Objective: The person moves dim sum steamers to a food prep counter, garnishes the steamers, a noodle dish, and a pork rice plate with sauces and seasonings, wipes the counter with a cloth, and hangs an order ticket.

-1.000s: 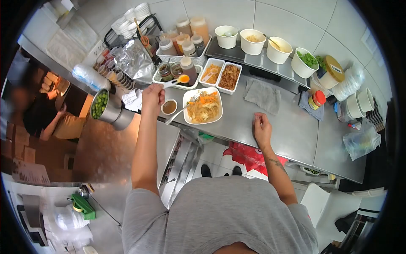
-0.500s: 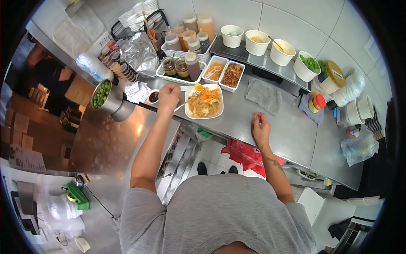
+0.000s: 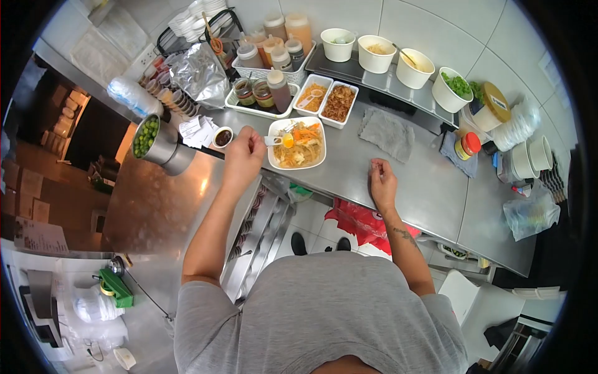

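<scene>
My left hand (image 3: 244,153) is closed on the handle of a small white spoon (image 3: 271,141). Orange-yellow sauce fills the spoon's bowl, which is over the left side of a white food bowl (image 3: 299,167). Noodles (image 3: 300,153) with orange shreds and pale pieces fill that container, and what looks like a metal utensil (image 3: 289,128) lies at its upper left. A small cup of dark sauce (image 3: 223,137) stands left of my left hand. At the counter's front edge my right hand (image 3: 383,182) rests with its fingers curled together, nothing visible in them.
Behind the bowl stand two white tubs of toppings (image 3: 339,105) and a basket of sauce jars (image 3: 255,96). White tubs (image 3: 414,68) line a raised shelf. A grey cloth (image 3: 387,134) lies on the steel counter (image 3: 430,187). A metal pot of green limes (image 3: 148,138) stands left.
My left hand has turned and shifted slightly down and left, bringing the sauce-filled spoon lower over the noodles. My right hand stays at the counter edge, its fingers slightly looser.
</scene>
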### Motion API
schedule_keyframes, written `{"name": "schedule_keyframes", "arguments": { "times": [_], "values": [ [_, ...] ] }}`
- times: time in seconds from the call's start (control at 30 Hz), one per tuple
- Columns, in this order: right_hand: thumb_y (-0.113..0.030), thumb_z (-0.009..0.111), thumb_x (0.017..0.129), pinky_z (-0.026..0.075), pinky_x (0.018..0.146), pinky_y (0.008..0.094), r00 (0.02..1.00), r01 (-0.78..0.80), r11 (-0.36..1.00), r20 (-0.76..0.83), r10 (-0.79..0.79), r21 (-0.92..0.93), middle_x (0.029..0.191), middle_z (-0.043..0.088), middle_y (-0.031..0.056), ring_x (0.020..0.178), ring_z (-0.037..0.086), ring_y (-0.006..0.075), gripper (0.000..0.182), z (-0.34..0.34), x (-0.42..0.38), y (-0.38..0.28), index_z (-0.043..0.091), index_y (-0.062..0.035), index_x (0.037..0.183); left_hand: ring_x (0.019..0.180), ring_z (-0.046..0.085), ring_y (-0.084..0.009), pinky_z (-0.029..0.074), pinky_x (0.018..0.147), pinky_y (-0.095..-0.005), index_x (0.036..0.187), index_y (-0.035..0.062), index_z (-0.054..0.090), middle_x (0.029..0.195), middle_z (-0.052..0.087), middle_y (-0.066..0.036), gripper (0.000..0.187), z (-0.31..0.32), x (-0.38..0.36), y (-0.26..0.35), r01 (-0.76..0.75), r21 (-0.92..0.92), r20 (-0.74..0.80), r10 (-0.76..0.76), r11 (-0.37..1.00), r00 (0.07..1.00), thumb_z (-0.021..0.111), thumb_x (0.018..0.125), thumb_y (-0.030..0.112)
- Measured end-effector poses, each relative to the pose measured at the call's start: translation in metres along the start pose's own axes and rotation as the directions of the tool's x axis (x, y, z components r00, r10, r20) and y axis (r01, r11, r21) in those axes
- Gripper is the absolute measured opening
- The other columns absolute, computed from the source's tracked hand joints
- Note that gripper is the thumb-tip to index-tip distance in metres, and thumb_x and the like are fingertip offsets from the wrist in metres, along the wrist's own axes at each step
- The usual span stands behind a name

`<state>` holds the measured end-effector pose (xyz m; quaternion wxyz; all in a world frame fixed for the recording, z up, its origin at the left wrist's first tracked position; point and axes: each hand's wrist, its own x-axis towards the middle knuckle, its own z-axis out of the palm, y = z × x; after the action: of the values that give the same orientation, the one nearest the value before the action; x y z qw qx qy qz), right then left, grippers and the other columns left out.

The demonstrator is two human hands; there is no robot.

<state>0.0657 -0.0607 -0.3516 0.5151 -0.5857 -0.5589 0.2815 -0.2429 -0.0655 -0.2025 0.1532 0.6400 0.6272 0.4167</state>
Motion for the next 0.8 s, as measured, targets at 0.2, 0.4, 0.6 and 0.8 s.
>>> {"name": "schedule_keyframes", "arguments": {
  "times": [0.2,0.4,0.6,0.8],
  "values": [
    [-0.011,0.052,0.086,0.044,0.060,0.0261,1.000,-0.027,1.000,0.006,0.027,0.011,0.068,0.057,0.0079,0.062,0.052,0.0138,0.013,-0.001,0.001,-0.001,0.058,-0.0017,0.093,0.055,0.054,-0.0321,0.042,0.049,-0.0390,0.078,-0.0001,0.047,0.063,0.053,-0.016,0.008,0.011,0.008,0.015,-0.236,0.162,-0.082,0.252,0.958,0.964,0.054,0.079,0.004],
    [-0.011,0.053,0.086,0.044,0.060,0.0265,1.000,0.006,1.000,-0.009,-0.006,-0.013,0.068,0.057,0.0083,0.062,0.052,0.0141,0.013,0.000,0.001,0.001,0.058,-0.0012,0.093,0.063,0.055,-0.0337,0.042,0.054,-0.0412,0.079,0.0010,0.047,0.069,0.052,-0.016,0.007,0.023,-0.003,0.002,-0.446,0.375,0.060,0.459,0.813,0.887,0.053,0.080,0.004],
    [-0.011,0.052,0.087,0.043,0.059,0.0260,0.998,-0.059,0.998,0.002,0.059,0.004,0.068,0.057,0.0072,0.061,0.051,0.0135,0.013,0.001,0.001,-0.007,0.057,-0.0007,0.093,0.051,0.051,-0.0265,0.040,0.051,-0.0362,0.069,0.0012,0.047,0.055,0.050,-0.012,0.015,0.028,0.008,-0.034,0.066,0.013,-0.067,-0.065,0.998,0.996,0.055,0.078,0.010],
    [-0.010,0.051,0.087,0.043,0.058,0.0257,1.000,-0.013,0.999,-0.013,0.012,-0.040,0.068,0.057,0.0064,0.060,0.051,0.0131,0.013,0.001,0.003,-0.007,0.057,0.0002,0.092,0.038,0.037,-0.0065,0.026,0.032,-0.0219,0.068,0.0060,0.049,0.053,0.045,0.000,0.011,0.017,0.053,-0.080,0.463,-0.754,0.138,-0.576,0.467,0.806,0.053,0.079,0.009]
  ]
}}
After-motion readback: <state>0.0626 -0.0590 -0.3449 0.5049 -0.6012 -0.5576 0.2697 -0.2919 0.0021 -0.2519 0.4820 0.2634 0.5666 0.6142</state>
